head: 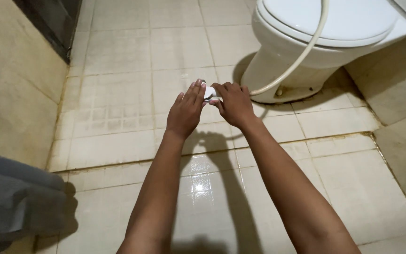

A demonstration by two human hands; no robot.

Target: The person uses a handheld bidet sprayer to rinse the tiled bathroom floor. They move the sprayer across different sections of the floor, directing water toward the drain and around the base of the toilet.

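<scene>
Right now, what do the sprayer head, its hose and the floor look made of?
Sprayer head, held in the right hand: seemingly white plastic with a metal-looking lever. Hose: smooth, cream, flexible, likely plastic or rubber. Floor: glazed ceramic tiles, glossy glare, stained grout lines.

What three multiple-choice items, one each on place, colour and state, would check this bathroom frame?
1. Where does the sprayer head sit?
A. Between the two hands, above the floor tiles
B. On the toilet lid
C. On the grey cloth

2. What colour is the hose?
A. Black
B. White
C. Red

3. How is the toilet lid?
A. Raised
B. Removed
C. Closed

Answers:
1 A: the right hand grips the sprayer head while the left hand lies flat against it with fingers straight.
2 B: the hose runs pale white from the sprayer up across the toilet.
3 C: the lid lies flat over the bowl.
</scene>
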